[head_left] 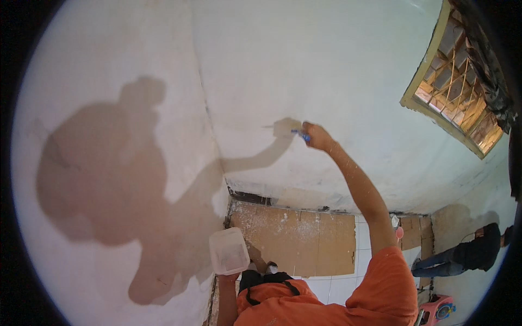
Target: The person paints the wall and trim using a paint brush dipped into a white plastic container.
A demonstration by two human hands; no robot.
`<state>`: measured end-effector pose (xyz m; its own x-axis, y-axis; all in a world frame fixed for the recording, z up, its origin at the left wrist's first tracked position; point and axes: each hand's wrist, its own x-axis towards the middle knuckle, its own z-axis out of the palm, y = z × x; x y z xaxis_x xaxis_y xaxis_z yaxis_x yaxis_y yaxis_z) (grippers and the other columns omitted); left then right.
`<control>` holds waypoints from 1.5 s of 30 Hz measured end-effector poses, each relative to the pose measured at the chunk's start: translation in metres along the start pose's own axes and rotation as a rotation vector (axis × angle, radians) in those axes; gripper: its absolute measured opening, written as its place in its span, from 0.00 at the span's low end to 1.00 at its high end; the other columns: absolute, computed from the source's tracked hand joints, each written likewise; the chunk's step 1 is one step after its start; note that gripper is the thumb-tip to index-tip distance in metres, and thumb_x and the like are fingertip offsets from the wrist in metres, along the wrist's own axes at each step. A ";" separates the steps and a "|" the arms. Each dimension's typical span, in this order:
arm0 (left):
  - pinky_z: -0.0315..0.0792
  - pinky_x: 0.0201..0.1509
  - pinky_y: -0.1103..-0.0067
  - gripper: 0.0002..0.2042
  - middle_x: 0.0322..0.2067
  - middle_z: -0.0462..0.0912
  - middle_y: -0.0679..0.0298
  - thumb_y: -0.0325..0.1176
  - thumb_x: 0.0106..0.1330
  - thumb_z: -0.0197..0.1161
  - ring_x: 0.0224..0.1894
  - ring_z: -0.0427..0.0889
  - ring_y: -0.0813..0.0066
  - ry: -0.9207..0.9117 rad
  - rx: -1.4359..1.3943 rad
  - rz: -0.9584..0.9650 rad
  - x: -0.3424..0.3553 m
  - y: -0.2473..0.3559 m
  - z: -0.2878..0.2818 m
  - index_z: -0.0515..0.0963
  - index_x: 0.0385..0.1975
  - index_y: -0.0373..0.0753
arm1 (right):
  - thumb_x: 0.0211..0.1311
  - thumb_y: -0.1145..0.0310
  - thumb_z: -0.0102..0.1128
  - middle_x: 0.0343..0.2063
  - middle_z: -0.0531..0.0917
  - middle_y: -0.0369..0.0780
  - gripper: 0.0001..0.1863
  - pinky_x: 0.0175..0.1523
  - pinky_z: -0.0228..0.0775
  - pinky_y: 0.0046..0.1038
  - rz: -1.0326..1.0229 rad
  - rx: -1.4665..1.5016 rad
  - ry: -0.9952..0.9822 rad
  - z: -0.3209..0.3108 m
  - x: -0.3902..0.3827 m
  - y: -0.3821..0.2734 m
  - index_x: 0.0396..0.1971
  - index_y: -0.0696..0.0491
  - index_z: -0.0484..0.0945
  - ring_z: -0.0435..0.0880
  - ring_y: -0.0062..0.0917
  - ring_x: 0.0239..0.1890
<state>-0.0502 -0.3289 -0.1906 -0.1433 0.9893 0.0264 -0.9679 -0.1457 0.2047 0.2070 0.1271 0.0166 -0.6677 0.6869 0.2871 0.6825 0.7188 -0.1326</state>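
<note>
My right hand point(317, 137) is raised in front of the far wall, its fingers wrapped round a small blue-handled tool point(305, 136). The tool points left toward the wall; its working end is too small to make out, and I cannot tell whether it touches. Low and near my body, my left hand point(229, 277) grips a translucent white plastic tub point(229, 251) from below. The tub's open top faces up, with a pale, cloudy inside. Both walls are whitish, and the far wall point(304, 65) has faint stains.
Speckled cardboard point(288, 239) covers part of the white tiled floor point(329, 290). A barred window point(459, 81) is at upper right. A person point(478, 247) in dark clothes stands at far right, near a pink object point(437, 311). My shadow falls across the left wall point(109, 43).
</note>
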 end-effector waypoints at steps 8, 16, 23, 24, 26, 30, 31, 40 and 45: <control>0.67 0.65 0.55 0.32 0.66 0.65 0.59 0.56 0.68 0.51 0.65 0.67 0.55 0.127 -0.003 0.103 -0.012 -0.006 -0.027 0.60 0.68 0.45 | 0.47 0.77 0.60 0.43 0.78 0.46 0.26 0.43 0.75 0.41 -0.108 -0.137 0.632 -0.199 0.031 -0.018 0.51 0.48 0.77 0.80 0.44 0.40; 0.64 0.67 0.55 0.31 0.68 0.62 0.60 0.55 0.70 0.48 0.68 0.64 0.56 -0.036 -0.061 0.018 0.017 -0.006 -0.006 0.57 0.69 0.46 | 0.47 0.78 0.58 0.52 0.77 0.55 0.30 0.43 0.79 0.39 -0.169 -0.290 0.342 -0.027 -0.007 0.035 0.57 0.51 0.73 0.83 0.46 0.41; 0.58 0.72 0.66 0.28 0.67 0.62 0.62 0.50 0.74 0.41 0.68 0.63 0.63 -0.021 0.366 0.059 0.044 -0.021 0.011 0.56 0.70 0.46 | 0.49 0.74 0.64 0.32 0.81 0.46 0.16 0.39 0.76 0.37 0.083 0.213 0.217 0.115 -0.108 -0.021 0.41 0.56 0.80 0.82 0.41 0.32; 0.59 0.72 0.65 0.28 0.68 0.61 0.62 0.51 0.74 0.42 0.68 0.63 0.63 -0.048 0.248 0.024 0.047 -0.026 0.004 0.56 0.70 0.46 | 0.49 0.74 0.64 0.32 0.81 0.46 0.16 0.39 0.76 0.37 0.065 0.242 0.169 0.127 -0.125 -0.035 0.41 0.56 0.80 0.82 0.41 0.32; 0.60 0.71 0.61 0.29 0.69 0.60 0.62 0.52 0.74 0.43 0.68 0.63 0.62 -0.127 -0.016 -0.061 0.065 -0.044 -0.012 0.55 0.70 0.46 | 0.54 0.73 0.65 0.28 0.83 0.44 0.14 0.35 0.74 0.31 0.322 0.554 0.417 0.136 -0.173 -0.046 0.42 0.59 0.80 0.81 0.34 0.26; 0.65 0.67 0.56 0.32 0.67 0.64 0.59 0.55 0.70 0.47 0.66 0.66 0.58 -0.043 0.041 -0.104 0.077 -0.046 -0.009 0.57 0.69 0.46 | 0.63 0.71 0.60 0.22 0.78 0.36 0.05 0.31 0.73 0.23 0.914 1.258 0.639 0.125 -0.231 -0.096 0.31 0.57 0.78 0.77 0.21 0.23; 0.64 0.65 0.50 0.34 0.67 0.64 0.56 0.57 0.67 0.48 0.66 0.66 0.52 -0.041 0.059 -0.133 0.080 -0.047 -0.003 0.57 0.69 0.46 | 0.63 0.71 0.60 0.22 0.78 0.36 0.05 0.31 0.73 0.23 0.922 1.255 0.627 0.117 -0.245 -0.102 0.31 0.57 0.78 0.77 0.21 0.23; 0.65 0.65 0.49 0.33 0.65 0.64 0.52 0.56 0.67 0.47 0.65 0.67 0.50 -0.062 -0.052 -0.276 0.092 -0.047 0.033 0.59 0.69 0.44 | 0.65 0.74 0.57 0.29 0.78 0.34 0.05 0.33 0.67 0.22 0.890 1.870 0.776 0.021 -0.274 -0.168 0.39 0.57 0.77 0.72 0.17 0.27; 0.67 0.63 0.50 0.33 0.63 0.68 0.52 0.56 0.68 0.45 0.63 0.70 0.50 -0.079 -0.225 -0.368 0.092 -0.047 0.039 0.60 0.68 0.43 | 0.63 0.74 0.58 0.29 0.81 0.36 0.06 0.34 0.70 0.23 0.703 1.068 0.484 -0.019 -0.205 -0.241 0.36 0.60 0.80 0.78 0.20 0.29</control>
<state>-0.0101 -0.2309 -0.1601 0.2268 0.9715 0.0683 -0.9738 0.2276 -0.0033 0.1850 -0.1894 0.0074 0.0421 0.9911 0.1266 0.1243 0.1205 -0.9849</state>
